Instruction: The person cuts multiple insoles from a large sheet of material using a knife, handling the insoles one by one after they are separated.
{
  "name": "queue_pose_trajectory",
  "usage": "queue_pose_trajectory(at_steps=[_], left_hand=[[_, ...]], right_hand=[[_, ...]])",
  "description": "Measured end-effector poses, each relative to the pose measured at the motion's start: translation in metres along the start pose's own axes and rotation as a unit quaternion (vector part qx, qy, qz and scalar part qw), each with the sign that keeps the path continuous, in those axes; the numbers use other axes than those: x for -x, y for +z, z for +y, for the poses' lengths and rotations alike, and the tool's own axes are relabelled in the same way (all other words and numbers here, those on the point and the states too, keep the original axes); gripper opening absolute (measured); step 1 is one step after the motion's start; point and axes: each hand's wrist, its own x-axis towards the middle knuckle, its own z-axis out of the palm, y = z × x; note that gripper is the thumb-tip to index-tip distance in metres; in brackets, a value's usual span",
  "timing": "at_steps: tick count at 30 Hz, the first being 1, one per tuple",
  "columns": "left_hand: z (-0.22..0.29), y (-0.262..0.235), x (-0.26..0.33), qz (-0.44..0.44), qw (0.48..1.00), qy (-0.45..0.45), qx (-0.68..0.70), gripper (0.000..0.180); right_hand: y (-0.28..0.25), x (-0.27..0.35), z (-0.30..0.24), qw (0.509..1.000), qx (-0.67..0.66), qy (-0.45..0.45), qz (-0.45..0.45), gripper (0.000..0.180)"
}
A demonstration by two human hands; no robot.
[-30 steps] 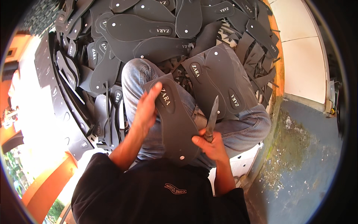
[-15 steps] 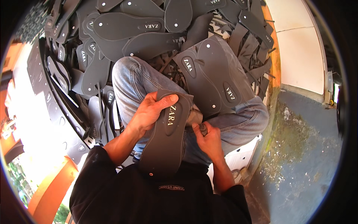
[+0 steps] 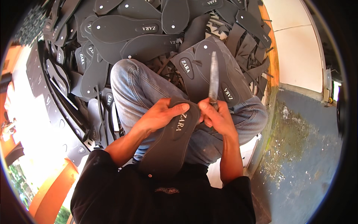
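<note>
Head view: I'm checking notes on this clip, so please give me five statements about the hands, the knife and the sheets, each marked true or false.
1. The right hand holds the knife. True.
2. The knife's blade points toward the black shirt. False: it points away from it.
3. The left hand holds the dark sole-shaped sheet, thumb on top. True.
4. That sheet's round pale spot lies beside the left thumb. False: it is at the opposite end, near the shirt.
5. The wider sheet by the right knee bears no outlines. False: sole outlines show on it.
</note>
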Motion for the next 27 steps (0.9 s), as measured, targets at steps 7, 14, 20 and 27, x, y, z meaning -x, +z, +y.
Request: queue_pose_trajectory(at_steps=[7,14,20,27], left_hand=[[-0.049,-0.012,-0.045,-0.037,0.98,0.177,0.08,0.03],[-0.018,0.078,-0.048,0.037,0.948,0.12,0.294,0.025],[-0.007,0.093,-0.055,0.076,0.947,0.086,0.301,0.028],[-0.011,0.087,-0.057,0.08,0.944,0.077,0.31,0.027]], right_hand=[[-0.005,0.011,-0.016,0.944,-0.223,-0.146,0.193,0.02],[0.01,0.017,-0.017,0.946,-0.045,-0.181,0.267,0.029],[-0.022,0.045,0.046,0.854,0.293,-0.156,0.4,0.042],[-0.006,0.046,0.07,0.841,0.362,-0.114,0.386,0.039]])
